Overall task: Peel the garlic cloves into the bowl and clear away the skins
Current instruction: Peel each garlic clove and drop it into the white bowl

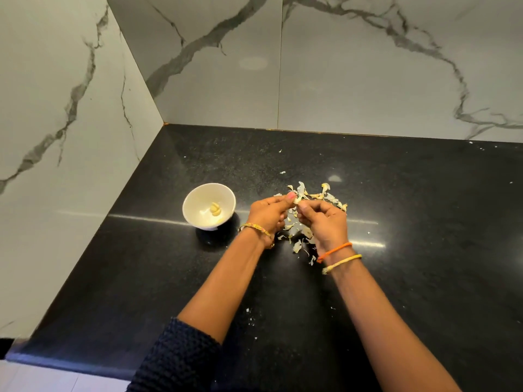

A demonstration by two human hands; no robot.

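Peeling is partway done: a few peeled cloves (215, 209) sit in the bowl (195, 219), skins (314, 195) litter the table (424, 250) uncleared. Your left hand (267, 212) and right hand (322, 222) meet above the skins, right of the bowl, fingers of both pinched on one garlic clove (297, 200), wrists raised, forearms angled inward.

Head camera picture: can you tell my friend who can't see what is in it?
Two hands, left hand and right hand, pinch a garlic clove between them above a pile of skins on a black counter. To the left stands a white bowl with peeled cloves inside. Marble walls meet in the corner behind.
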